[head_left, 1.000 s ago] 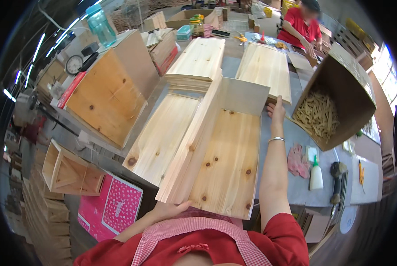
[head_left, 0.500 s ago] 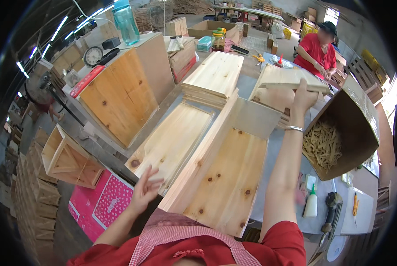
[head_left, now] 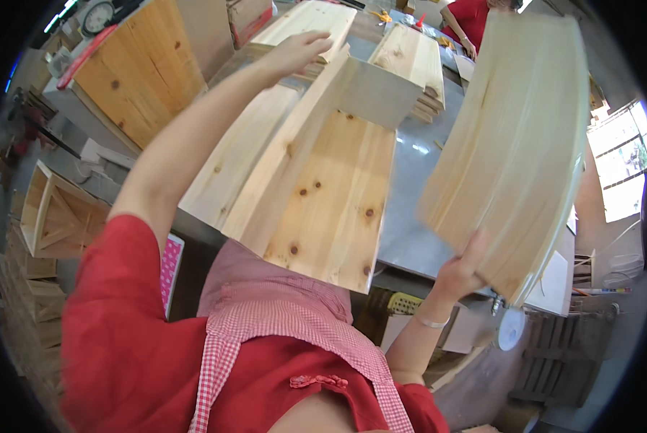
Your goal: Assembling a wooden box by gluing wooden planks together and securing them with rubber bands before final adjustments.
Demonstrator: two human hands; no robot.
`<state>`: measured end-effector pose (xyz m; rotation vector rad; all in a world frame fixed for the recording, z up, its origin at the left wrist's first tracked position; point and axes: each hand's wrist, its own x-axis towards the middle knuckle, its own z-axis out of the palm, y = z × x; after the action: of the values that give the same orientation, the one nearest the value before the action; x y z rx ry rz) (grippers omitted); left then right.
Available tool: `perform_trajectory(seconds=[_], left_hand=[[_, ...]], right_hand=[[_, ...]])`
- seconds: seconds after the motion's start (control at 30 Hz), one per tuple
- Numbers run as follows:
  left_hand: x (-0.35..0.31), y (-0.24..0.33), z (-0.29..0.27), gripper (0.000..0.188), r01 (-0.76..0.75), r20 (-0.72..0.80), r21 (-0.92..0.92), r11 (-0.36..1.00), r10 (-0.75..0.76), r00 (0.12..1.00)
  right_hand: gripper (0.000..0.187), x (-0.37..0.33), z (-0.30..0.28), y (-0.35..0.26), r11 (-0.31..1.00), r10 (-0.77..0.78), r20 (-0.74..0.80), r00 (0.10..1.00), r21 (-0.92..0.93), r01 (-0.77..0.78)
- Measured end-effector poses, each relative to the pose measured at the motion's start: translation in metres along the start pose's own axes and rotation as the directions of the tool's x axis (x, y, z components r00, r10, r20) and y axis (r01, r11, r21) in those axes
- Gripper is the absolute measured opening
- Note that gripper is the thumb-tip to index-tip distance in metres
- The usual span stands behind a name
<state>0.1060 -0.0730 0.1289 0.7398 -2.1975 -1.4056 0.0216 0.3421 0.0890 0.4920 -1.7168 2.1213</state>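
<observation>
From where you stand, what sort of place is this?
Probably a woodworking workshop: there's an open-ended wooden box, stacked boards beyond it, and a wide panel in the right hand.

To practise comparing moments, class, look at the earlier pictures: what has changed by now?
The right hand has lifted a pine board off the right stack and brought it closer, to the person's right. The left hand has let go of the partly assembled box and reached forward over the left stack; contact is unclear. The box still lies beside the flat board on its left.
</observation>
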Motion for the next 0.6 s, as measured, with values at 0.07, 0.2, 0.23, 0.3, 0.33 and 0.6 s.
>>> perform_trajectory(seconds=[0.07,0.2,0.23,0.3,0.33,0.6], left_hand=[[0.029,0.004,0.012,0.068,0.008,0.081,0.155,0.988,-0.021,0.997],[0.068,0.001,0.037,0.066,0.015,0.101,0.327,0.945,-0.051,0.994],[0.074,-0.001,0.041,0.063,0.005,0.119,0.359,0.933,-0.051,0.992],[0.083,-0.005,0.047,0.060,-0.004,0.138,0.387,0.922,-0.054,0.989],[0.087,-0.008,0.047,0.056,0.004,0.154,0.413,0.911,-0.074,0.985],[0.151,-0.058,0.060,0.038,-0.150,0.182,0.727,0.670,0.023,0.983]], right_hand=[[0.058,-0.027,-0.038,0.001,1.000,0.008,0.002,1.000,0.021,-0.008],[0.056,-0.063,-0.088,0.006,0.971,-0.014,0.086,0.996,-0.239,0.034],[0.056,-0.068,-0.094,0.008,0.959,0.030,0.117,0.993,-0.283,0.005],[0.055,-0.075,-0.100,0.009,0.952,0.109,0.154,0.982,-0.301,-0.058],[0.053,-0.077,-0.101,0.010,0.939,0.188,0.189,0.964,-0.322,-0.120],[0.035,-0.082,-0.076,0.007,0.929,0.148,0.336,0.930,-0.370,-0.015]])
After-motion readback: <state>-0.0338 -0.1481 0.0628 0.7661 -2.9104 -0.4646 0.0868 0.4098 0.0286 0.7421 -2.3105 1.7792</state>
